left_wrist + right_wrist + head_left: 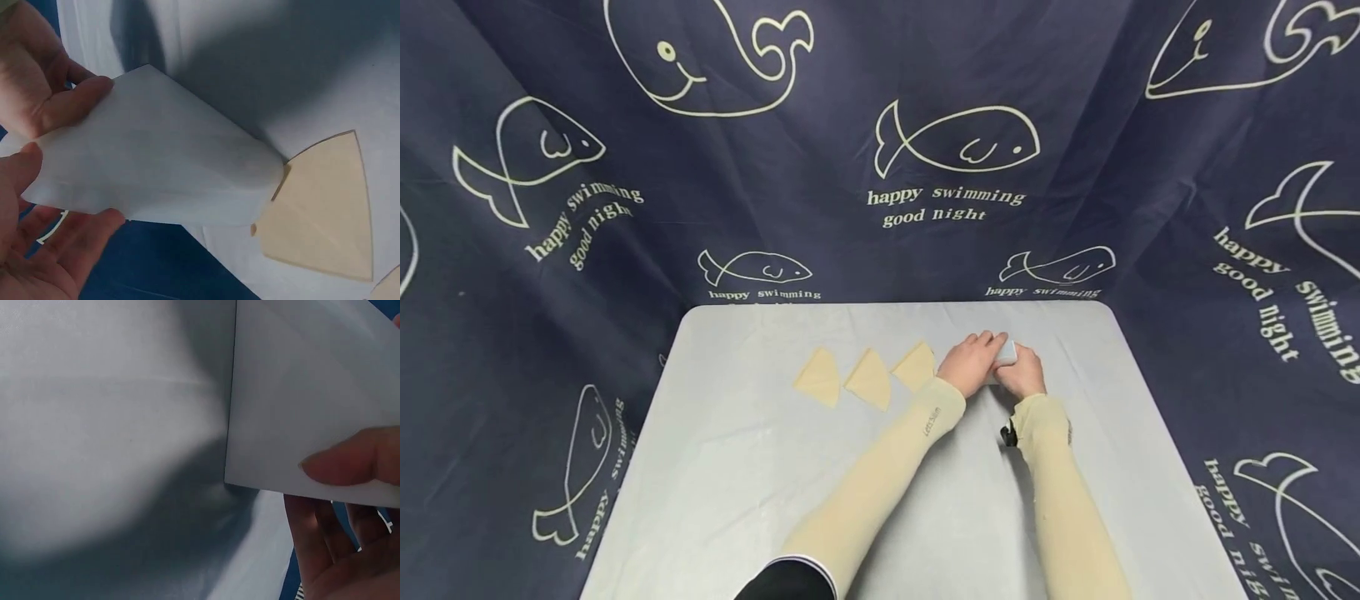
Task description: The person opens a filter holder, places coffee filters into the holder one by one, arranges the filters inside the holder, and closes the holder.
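Cream sleeves (872, 483) lead to left hand (970, 365) and right hand (1024, 375), both pinching a white sheet (156, 144) near tan wedges (868, 380).

Table (715, 500): pale grey, lightly creased, far corners rounded; under the fingers (981, 340) and reaching out on all sides of them. Curtain (835, 196): dark navy, cream outline print; beyond the fingers and to their left and right. Print, in detail: large fish (958, 139), captioned "happy swimming good night", straight beyond the fingers; small fish (1058, 267), nearer, slightly right of them; matching small fish (755, 267), farther left; smiling whale (711, 58), higher, left of the fingers; second whale (1247, 50), partly cropped, higher, right of them.
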The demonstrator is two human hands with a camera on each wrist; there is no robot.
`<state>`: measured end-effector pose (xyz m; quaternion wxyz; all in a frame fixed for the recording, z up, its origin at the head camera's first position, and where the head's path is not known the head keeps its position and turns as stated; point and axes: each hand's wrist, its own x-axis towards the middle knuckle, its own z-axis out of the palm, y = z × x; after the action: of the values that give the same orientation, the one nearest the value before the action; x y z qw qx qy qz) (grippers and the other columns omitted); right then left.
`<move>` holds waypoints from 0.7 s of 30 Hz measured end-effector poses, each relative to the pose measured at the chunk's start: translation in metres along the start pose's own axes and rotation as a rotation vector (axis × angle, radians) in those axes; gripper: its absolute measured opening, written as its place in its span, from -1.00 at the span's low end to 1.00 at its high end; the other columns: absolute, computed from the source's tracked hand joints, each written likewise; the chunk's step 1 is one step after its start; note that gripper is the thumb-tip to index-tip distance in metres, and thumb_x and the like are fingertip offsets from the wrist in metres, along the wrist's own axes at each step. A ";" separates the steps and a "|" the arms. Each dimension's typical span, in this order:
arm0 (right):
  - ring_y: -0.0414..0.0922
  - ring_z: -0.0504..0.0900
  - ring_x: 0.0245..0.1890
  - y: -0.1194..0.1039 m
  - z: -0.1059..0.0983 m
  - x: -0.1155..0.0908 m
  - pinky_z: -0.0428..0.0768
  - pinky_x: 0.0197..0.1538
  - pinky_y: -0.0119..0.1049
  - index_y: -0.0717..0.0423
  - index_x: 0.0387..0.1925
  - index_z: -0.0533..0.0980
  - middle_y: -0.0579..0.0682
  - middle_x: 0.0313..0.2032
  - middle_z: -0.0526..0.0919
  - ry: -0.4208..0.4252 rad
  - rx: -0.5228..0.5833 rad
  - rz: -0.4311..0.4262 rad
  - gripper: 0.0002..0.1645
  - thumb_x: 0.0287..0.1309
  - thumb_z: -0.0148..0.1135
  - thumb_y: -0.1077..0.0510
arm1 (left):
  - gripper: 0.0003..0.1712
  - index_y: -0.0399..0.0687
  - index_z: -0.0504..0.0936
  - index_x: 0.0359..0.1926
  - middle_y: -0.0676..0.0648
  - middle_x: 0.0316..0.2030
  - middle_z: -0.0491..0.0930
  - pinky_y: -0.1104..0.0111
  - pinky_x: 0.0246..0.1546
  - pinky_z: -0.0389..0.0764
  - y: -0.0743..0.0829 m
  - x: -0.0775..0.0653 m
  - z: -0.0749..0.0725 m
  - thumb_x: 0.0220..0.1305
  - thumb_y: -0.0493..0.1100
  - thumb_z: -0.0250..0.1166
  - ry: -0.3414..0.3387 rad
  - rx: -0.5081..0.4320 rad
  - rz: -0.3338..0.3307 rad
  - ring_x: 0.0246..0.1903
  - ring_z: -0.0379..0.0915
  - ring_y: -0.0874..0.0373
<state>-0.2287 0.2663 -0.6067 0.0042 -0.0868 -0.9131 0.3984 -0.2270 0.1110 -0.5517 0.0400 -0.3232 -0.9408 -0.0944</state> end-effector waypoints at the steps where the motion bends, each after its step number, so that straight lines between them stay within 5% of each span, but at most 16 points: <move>1: 0.29 0.65 -0.17 -0.001 0.000 0.001 0.60 -0.07 0.09 0.45 0.00 0.61 0.44 -0.13 0.71 0.010 -0.008 0.002 -0.51 -0.06 0.30 0.32 | -0.41 0.09 0.35 0.52 0.02 0.20 0.58 0.36 0.01 0.69 -0.001 0.000 0.000 0.56 0.00 0.18 0.006 -0.002 0.005 0.08 0.59 0.14; 14: 0.38 0.66 -0.03 0.004 0.010 -0.002 0.58 0.10 0.25 0.43 0.07 0.59 0.45 -0.03 0.70 0.084 -0.098 0.024 -0.43 0.00 0.35 0.22 | -0.40 0.06 0.30 0.54 0.02 0.24 0.55 0.34 0.12 0.64 -0.011 -0.004 0.009 0.59 0.04 0.10 0.024 -0.079 0.041 0.11 0.56 0.11; 21: 0.37 0.70 -0.08 0.000 0.013 0.001 0.62 0.03 0.25 0.42 -0.04 0.62 0.41 -0.11 0.73 0.126 -0.125 0.000 -0.53 -0.03 0.29 0.25 | -0.40 0.08 0.29 0.53 0.03 0.23 0.54 0.33 0.19 0.60 -0.025 -0.009 0.008 0.58 0.07 0.10 0.069 -0.129 0.035 0.13 0.56 0.10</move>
<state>-0.2303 0.2570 -0.6159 0.0563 -0.1117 -0.9342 0.3342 -0.2355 0.0877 -0.5642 0.0529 -0.3379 -0.9250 -0.1652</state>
